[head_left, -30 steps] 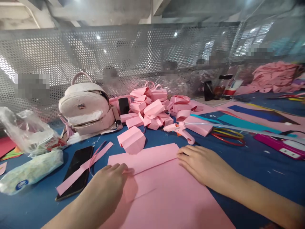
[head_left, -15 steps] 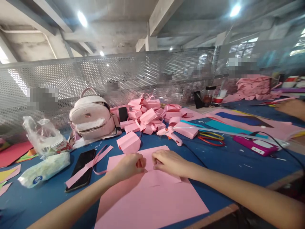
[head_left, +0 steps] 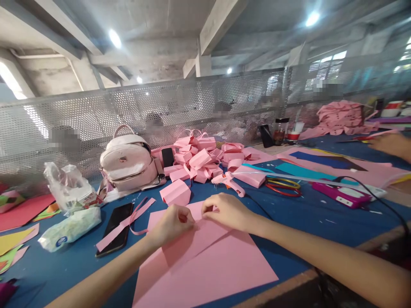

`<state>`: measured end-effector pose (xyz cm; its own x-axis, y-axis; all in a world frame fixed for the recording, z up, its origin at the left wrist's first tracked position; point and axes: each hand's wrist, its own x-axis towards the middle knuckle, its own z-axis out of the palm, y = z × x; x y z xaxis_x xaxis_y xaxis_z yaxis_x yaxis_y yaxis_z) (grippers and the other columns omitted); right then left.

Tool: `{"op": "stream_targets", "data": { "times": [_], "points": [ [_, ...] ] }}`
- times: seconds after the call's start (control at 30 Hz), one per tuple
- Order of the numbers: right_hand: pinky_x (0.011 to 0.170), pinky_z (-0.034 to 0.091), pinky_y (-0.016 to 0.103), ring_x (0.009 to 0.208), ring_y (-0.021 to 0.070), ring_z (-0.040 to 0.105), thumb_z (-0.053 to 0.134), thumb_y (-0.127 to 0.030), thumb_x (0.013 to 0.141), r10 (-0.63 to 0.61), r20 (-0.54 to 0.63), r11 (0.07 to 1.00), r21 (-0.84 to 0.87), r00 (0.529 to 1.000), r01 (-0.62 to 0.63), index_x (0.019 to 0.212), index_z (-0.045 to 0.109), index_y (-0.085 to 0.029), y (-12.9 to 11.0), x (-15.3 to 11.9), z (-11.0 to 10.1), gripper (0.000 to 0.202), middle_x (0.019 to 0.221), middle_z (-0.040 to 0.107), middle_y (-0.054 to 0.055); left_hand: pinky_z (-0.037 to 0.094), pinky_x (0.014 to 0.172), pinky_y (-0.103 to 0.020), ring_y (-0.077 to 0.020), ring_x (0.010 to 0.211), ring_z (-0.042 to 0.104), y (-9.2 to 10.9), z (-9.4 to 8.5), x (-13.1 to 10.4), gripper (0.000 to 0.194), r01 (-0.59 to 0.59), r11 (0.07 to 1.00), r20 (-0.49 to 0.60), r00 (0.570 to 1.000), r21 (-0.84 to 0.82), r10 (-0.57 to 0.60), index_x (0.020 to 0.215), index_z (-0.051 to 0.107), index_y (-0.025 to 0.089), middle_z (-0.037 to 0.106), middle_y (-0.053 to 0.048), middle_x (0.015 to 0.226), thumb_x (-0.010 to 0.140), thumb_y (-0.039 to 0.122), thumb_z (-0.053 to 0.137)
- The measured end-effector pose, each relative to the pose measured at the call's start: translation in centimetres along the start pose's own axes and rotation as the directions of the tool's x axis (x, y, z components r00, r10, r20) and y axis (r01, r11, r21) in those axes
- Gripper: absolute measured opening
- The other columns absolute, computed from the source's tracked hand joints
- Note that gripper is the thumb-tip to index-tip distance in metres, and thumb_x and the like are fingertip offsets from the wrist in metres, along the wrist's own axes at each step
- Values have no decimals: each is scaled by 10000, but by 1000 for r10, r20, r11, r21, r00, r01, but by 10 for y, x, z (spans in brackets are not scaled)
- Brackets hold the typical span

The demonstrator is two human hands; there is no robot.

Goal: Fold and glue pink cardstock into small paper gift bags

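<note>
A large pink sheet [head_left: 205, 278] lies flat on the blue table, and over its upper part is a smaller pink paper piece [head_left: 208, 239]. My left hand [head_left: 175, 224] pinches the left side of that smaller piece, fingers curled. At its upper edge, my right hand [head_left: 224, 211] is closed on the paper too, thumb and fingers together. The two hands are close but apart. Just beyond them sits a folded pink paper box [head_left: 176, 192]. A pink and white glue gun [head_left: 228, 183] rests behind my right hand.
Left are a black phone [head_left: 114, 229] under a pink strip, a tissue pack [head_left: 70, 229] and a plastic bag [head_left: 69, 188]. Behind stand a pale backpack [head_left: 126, 162] and a heap of pink paper pieces [head_left: 201, 158]. Right lies a magenta power strip [head_left: 340, 193]; another person's hand [head_left: 391, 143] is far right.
The smaller pink piece has lifted and tilted on the large sheet. My right hand has turned slightly, its fingers raised a little. The whole view has shifted slightly.
</note>
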<state>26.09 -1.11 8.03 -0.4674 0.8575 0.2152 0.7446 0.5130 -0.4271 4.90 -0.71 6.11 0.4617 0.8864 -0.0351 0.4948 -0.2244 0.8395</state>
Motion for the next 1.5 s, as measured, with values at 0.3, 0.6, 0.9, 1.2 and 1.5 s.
{"op": "stream_targets", "data": {
  "times": [0.3,0.6,0.9,1.2,1.5],
  "points": [
    [687,428,284,769,191,652,621,-217,865,51,-74,999,12,996,-50,741,701,-219,19,-15,-30,147,819,751,-5,361,532,-224,-107,534,495,-8,-4,-13,216,-16,999,-42,999,-51,14,578,586,159,571,24,553,709,286,702],
    [702,478,308,726,201,666,525,-332,944,86,-239,994,86,967,-68,798,690,-201,35,-21,-65,256,884,747,48,419,571,-234,-139,593,568,-13,-7,-21,164,-48,999,-41,998,25,49,606,650,151,663,-19,623,725,253,697],
    [760,459,312,812,219,706,575,-147,895,-133,32,975,-173,991,137,800,763,-236,-26,-17,-36,229,853,792,14,457,658,-234,-159,694,617,36,-8,-6,84,-191,965,-27,980,181,199,735,715,183,703,-14,735,773,200,642],
    [665,416,276,758,191,671,572,-175,930,-108,-112,984,-153,988,90,762,670,-220,-9,-19,-43,200,815,752,-1,472,678,-233,-149,669,621,25,-42,-11,150,-206,971,-66,974,124,216,646,655,167,676,-3,669,787,217,648],
    [602,393,263,668,174,630,577,-169,908,-74,-226,986,-162,971,38,739,619,-223,8,-27,-42,182,743,709,-17,471,543,-223,-155,605,675,-1,-63,-53,290,-36,990,-110,994,-134,21,744,618,139,730,-72,703,829,410,675]
  ]
}}
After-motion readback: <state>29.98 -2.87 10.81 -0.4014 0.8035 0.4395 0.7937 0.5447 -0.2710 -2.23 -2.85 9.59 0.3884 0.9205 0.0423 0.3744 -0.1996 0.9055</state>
